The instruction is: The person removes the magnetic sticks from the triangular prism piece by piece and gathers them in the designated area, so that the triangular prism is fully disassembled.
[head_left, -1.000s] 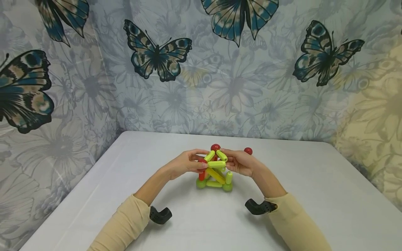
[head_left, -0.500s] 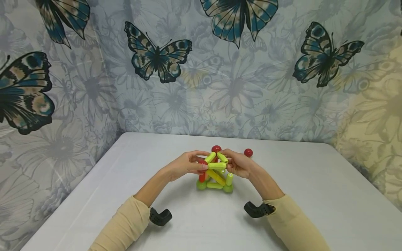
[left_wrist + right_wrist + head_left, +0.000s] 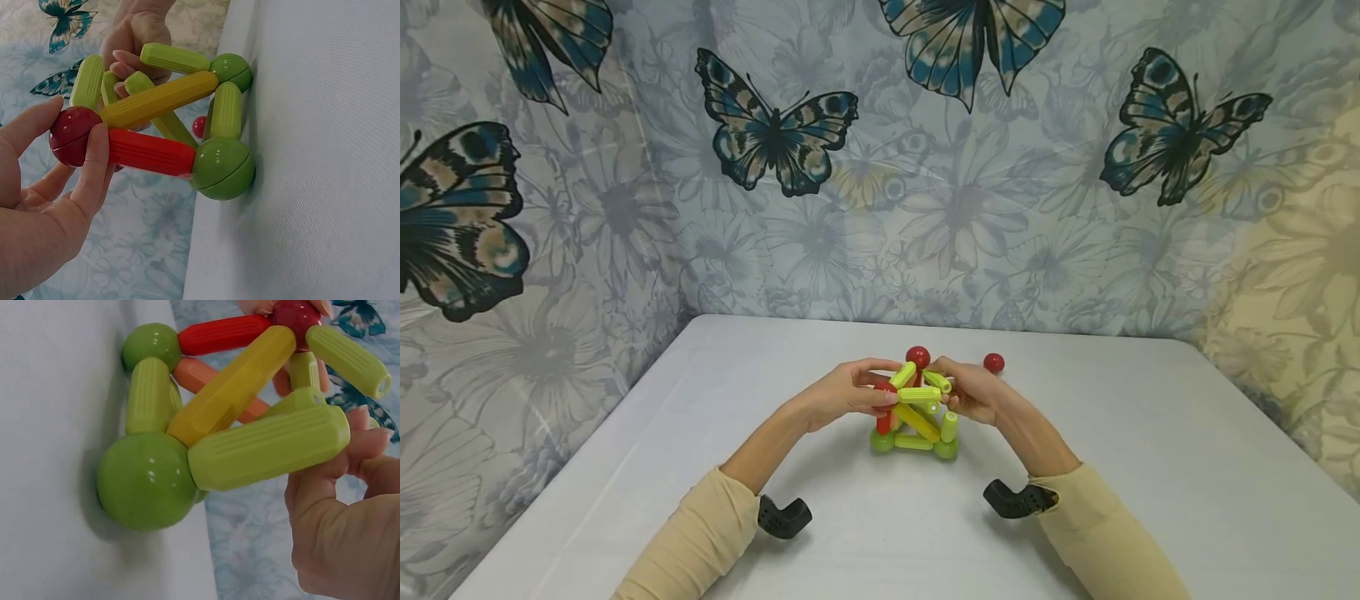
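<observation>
A small structure of magnetic rods and balls stands on the white table [image 3: 820,517]. In the left wrist view, my left hand [image 3: 53,212] pinches a red ball [image 3: 74,134] at its upper corner. From that ball run a red rod [image 3: 153,152] and a yellow rod [image 3: 159,100] to green balls [image 3: 224,169] at the base. My right hand [image 3: 976,392] is at the structure's right side, its fingers on a light green rod [image 3: 937,382] just below the top red ball [image 3: 917,357]. Another light green rod [image 3: 269,447] partly hides those fingers in the right wrist view.
A loose red ball [image 3: 994,362] lies on the table behind my right hand. Butterfly-patterned wallpaper [image 3: 962,208] rises beyond the table's far edge. Dark wrist mounts [image 3: 784,518] stick out from both sleeves.
The right hand's fingers have drawn in closer to the structure. The light green rod at them has shifted slightly right and tilted flatter, away from the top red ball. The left hand has stayed put.
</observation>
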`<move>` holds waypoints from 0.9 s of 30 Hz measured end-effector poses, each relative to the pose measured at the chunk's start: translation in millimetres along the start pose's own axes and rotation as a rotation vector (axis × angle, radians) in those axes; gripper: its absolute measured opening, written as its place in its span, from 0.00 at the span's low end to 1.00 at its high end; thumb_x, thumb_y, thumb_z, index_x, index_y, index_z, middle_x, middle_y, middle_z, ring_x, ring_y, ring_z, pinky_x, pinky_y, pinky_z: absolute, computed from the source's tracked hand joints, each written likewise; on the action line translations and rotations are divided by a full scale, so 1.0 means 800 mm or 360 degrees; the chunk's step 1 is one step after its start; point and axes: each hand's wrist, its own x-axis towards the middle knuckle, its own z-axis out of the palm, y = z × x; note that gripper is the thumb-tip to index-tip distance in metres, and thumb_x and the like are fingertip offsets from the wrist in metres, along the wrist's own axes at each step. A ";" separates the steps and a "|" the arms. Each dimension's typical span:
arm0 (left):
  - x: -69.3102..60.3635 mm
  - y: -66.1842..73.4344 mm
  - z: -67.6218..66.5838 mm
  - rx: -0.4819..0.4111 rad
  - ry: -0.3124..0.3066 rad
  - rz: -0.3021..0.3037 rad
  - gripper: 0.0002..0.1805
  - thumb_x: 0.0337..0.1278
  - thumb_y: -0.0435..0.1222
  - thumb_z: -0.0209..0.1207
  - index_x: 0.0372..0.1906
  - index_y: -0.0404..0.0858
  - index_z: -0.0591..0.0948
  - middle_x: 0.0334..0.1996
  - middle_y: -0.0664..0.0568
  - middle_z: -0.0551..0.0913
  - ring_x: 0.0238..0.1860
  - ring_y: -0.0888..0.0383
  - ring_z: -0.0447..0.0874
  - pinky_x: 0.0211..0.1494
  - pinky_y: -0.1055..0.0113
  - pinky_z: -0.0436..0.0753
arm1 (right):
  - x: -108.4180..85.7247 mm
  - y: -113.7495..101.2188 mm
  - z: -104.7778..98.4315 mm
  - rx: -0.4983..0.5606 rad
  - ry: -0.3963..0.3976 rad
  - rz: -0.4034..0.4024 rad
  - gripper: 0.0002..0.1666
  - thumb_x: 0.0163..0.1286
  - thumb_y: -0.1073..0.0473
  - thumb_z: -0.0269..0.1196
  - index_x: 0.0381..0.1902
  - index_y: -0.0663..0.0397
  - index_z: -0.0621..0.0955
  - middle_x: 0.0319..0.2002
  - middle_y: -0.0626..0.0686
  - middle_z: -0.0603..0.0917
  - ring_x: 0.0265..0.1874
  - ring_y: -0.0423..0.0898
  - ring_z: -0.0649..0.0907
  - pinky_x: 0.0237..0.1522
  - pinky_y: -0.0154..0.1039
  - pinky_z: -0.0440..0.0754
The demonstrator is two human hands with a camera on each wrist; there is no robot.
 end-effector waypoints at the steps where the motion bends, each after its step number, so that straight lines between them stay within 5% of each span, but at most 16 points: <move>1: 0.000 0.001 0.000 -0.0001 0.0003 -0.0002 0.29 0.61 0.33 0.61 0.66 0.38 0.68 0.54 0.42 0.76 0.48 0.51 0.81 0.53 0.58 0.80 | -0.001 -0.001 0.000 -0.0038 0.0023 0.0000 0.20 0.69 0.55 0.54 0.49 0.68 0.71 0.26 0.52 0.74 0.13 0.35 0.73 0.19 0.19 0.70; 7: -0.001 0.001 0.000 0.0010 0.0016 -0.0007 0.29 0.60 0.33 0.62 0.66 0.38 0.69 0.53 0.43 0.76 0.48 0.51 0.80 0.52 0.59 0.80 | -0.003 -0.006 -0.006 -0.0063 0.0161 0.0016 0.30 0.70 0.53 0.56 0.61 0.68 0.65 0.28 0.53 0.76 0.17 0.37 0.78 0.25 0.22 0.77; 21: 0.000 0.002 0.004 0.0011 0.0009 0.0008 0.28 0.61 0.32 0.61 0.66 0.36 0.68 0.53 0.42 0.76 0.47 0.52 0.80 0.52 0.58 0.80 | -0.002 -0.006 -0.044 0.0021 0.0272 -0.0009 0.22 0.71 0.51 0.58 0.53 0.62 0.69 0.32 0.55 0.83 0.27 0.44 0.85 0.31 0.30 0.83; 27: 0.000 0.000 0.002 0.0010 0.0023 0.0002 0.28 0.61 0.32 0.61 0.66 0.37 0.69 0.53 0.42 0.75 0.47 0.52 0.80 0.51 0.59 0.80 | -0.001 -0.004 -0.056 0.0116 0.0273 -0.0044 0.26 0.72 0.55 0.57 0.61 0.62 0.65 0.31 0.54 0.84 0.27 0.45 0.86 0.33 0.33 0.84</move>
